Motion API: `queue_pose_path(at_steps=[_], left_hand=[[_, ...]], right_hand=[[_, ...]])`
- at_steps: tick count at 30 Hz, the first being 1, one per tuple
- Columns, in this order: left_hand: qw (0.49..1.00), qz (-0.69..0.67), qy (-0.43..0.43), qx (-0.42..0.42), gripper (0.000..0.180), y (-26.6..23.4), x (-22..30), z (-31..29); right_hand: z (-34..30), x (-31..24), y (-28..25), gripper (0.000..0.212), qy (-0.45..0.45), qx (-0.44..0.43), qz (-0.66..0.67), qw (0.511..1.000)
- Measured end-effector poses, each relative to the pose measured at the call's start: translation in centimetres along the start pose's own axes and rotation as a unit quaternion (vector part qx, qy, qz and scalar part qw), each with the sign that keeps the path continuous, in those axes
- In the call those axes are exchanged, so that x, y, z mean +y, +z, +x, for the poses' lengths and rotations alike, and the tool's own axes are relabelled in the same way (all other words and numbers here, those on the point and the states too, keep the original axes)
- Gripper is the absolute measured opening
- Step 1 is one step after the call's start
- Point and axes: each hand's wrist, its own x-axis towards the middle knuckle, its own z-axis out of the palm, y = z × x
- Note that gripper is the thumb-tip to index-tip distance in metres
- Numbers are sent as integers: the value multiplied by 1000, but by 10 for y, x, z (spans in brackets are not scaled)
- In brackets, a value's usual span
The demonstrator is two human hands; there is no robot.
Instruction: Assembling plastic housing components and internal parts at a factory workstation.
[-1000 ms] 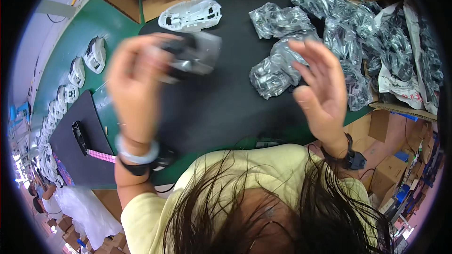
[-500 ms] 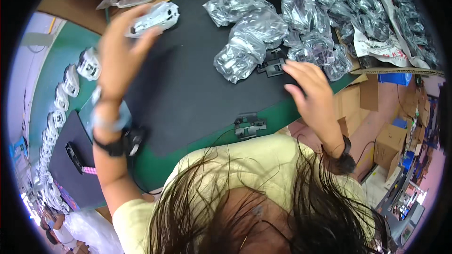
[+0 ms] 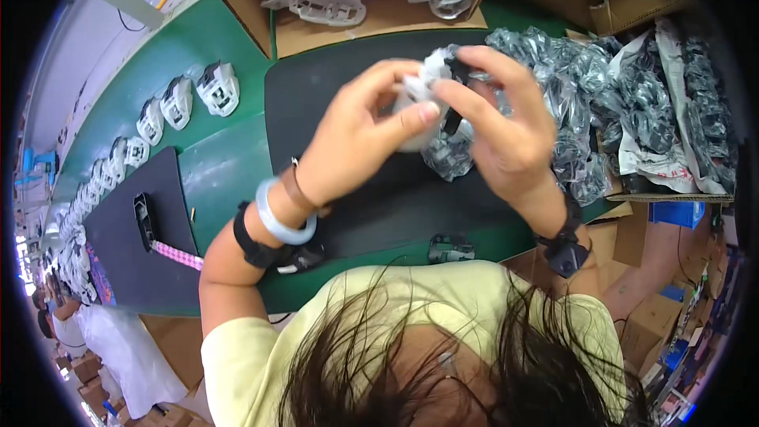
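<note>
Green tabletop spreads out below me, with a black mat laid across its middle. Over the far part of that mat I have both hands raised and brought close together. My left grip is closed on a white plastic part, thumb on the near side and fingers on the far side. My right grip is pinched on a black part, which sits right against the white one; the pieces are blurred, so I cannot tell whether they are joined.

Far from me stands an open cardboard box with a pile of white shells inside. To the right, clear plastic bags with dark contents lie heaped on the tabletop, beside a box filled with more of them. Near my chest, a dark piece rests at the tabletop's edge. On the left, white-and-black assemblies run in a curving row, and nearer, a smaller dark mat bears a narrow black piece and a pink checked strip.
</note>
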Motion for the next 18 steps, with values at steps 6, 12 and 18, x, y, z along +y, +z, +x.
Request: queue_pose_path(at_steps=[6, 12, 18], left_hand=[[999, -27, -5, 18, 31, 0, -12, -12], [999, -48, 2, -5, 25, -5, -8, -9], [1000, -14, 26, -10, 22, -2, -3, -12]], right_hand=[[-4, -33, 10, 35, 344, 65, 424, 835], [-23, -22, 13, 37, 289, 85, 357, 884], [-19, -27, 6, 48, 178, 5, 160, 971]])
